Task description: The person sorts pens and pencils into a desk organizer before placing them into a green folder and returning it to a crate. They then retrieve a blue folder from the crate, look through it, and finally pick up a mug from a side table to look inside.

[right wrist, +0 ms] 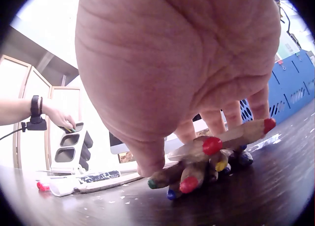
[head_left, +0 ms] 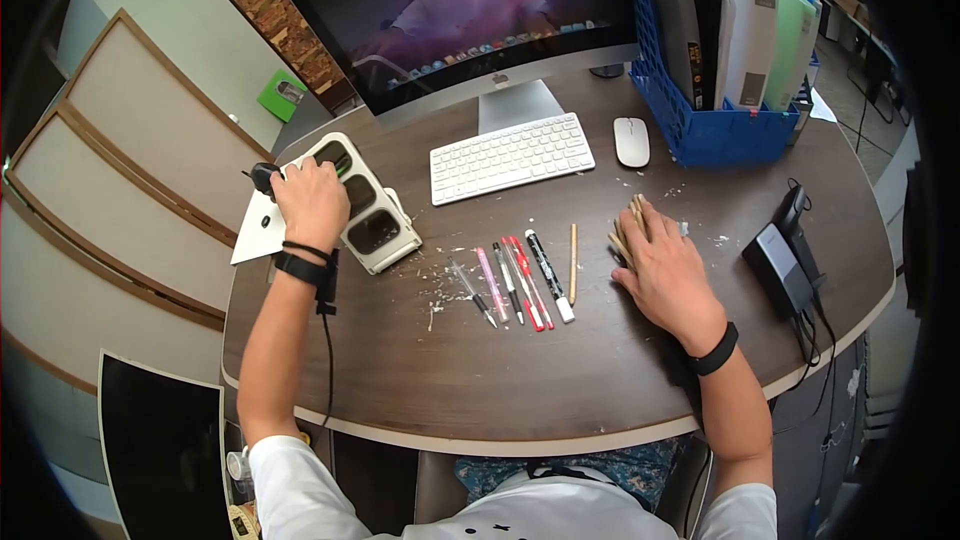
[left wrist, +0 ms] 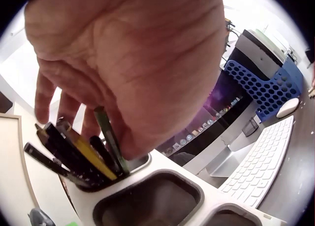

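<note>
Under the right hand (head_left: 668, 268), loose pencils (right wrist: 212, 146) lie well apart from the holder (head_left: 398, 246)

Across the desk (head_left: 450, 380), pile and holder sit on opposite sides, with a row of pens (head_left: 520, 280) and a lone pencil (head_left: 573, 265) between them. That gap seems the relation that counts: from the right hand's grip, the holder lies to the left, beyond the row. The right hand is at the pile itself, while the left hand (head_left: 313, 202) is over the holder.

The right hand arches over the loose pencils, thumb on the left side and fingers on the far side, closed about them; how firmly cannot be told. They run mostly away from the person, far ends leaning left, a few crossing. Their coloured ends point back toward the wrist; the hand hides much of the rest.

At the holder's far compartment, the left hand's fingers bend beside the holder pencils (left wrist: 87, 152), which stand tilted, tops uppermost. Whether it grips any, I cannot tell. The holder's long axis slants from far left to near right. The lone pencil lies nearer the right hand, pointing almost straight away from the person; the pens lean left at their far ends.
</note>
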### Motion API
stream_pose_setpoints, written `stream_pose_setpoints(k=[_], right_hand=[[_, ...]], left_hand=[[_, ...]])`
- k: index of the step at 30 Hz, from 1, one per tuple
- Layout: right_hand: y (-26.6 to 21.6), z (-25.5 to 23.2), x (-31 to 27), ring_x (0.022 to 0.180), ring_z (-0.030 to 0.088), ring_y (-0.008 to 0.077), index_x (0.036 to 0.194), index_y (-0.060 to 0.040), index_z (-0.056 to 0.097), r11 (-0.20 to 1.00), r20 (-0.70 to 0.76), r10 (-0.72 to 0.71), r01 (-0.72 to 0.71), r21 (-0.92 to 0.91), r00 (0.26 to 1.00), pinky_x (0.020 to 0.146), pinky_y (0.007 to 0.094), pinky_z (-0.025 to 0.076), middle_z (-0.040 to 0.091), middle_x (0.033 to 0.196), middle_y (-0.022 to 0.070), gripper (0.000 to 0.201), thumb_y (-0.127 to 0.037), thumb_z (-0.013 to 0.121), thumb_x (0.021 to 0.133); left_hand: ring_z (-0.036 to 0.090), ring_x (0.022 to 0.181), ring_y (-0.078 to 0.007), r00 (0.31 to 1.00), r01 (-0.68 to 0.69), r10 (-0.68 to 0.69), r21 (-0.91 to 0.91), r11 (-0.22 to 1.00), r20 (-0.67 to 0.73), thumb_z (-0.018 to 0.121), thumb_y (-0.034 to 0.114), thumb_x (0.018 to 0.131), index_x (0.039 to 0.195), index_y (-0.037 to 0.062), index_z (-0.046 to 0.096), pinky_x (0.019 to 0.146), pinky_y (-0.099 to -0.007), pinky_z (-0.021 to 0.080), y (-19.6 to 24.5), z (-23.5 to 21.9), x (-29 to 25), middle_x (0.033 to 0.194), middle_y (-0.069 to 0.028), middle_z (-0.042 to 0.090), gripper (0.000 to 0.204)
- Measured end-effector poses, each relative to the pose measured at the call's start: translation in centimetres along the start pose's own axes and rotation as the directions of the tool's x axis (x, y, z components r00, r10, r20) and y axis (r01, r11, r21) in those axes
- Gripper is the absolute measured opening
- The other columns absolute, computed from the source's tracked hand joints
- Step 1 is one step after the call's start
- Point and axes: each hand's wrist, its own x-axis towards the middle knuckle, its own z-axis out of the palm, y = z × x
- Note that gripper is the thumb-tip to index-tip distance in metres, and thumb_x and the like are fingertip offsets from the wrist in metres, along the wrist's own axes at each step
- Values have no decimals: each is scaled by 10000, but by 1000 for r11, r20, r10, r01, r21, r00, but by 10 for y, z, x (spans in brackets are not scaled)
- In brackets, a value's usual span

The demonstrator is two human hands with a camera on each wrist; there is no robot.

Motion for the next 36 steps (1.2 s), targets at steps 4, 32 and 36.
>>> stream_pose_setpoints(k=[4, 32, 36], right_hand=[[1, 1, 0, 1404, 529, 405, 1509, 3, 510, 1000, -13, -7, 7, -6, 1000, 1072, 495, 516, 504, 1557, 275, 757, -261, 847, 885], [7, 12, -3, 1412, 525, 402, 1508, 4, 536, 1000, -50, -28, 28, 2, 998, 1040, 486, 531, 502, 1555, 283, 764, -301, 847, 881], [6, 12, -3, 1410, 525, 402, 1507, 0, 536, 1000, -58, -25, 25, -2, 998, 1034, 486, 534, 501, 1556, 277, 768, -304, 851, 876]], left_hand=[[697, 1076, -340, 997, -62, 58, 63, 996, 58, 665, 256, 964, 1182, 112, 734, 916, -507, 500, 2, 7, 5, 1193, -88, 680, 270], [799, 903, -289, 991, -99, 88, 112, 989, 103, 616, 135, 999, 1060, 62, 721, 771, -386, 641, -14, 44, 24, 1044, -160, 764, 142], [798, 928, -352, 974, -174, 174, -16, 985, 142, 619, 124, 988, 1098, 37, 707, 789, -449, 644, -32, 35, 28, 1032, -198, 776, 166]])
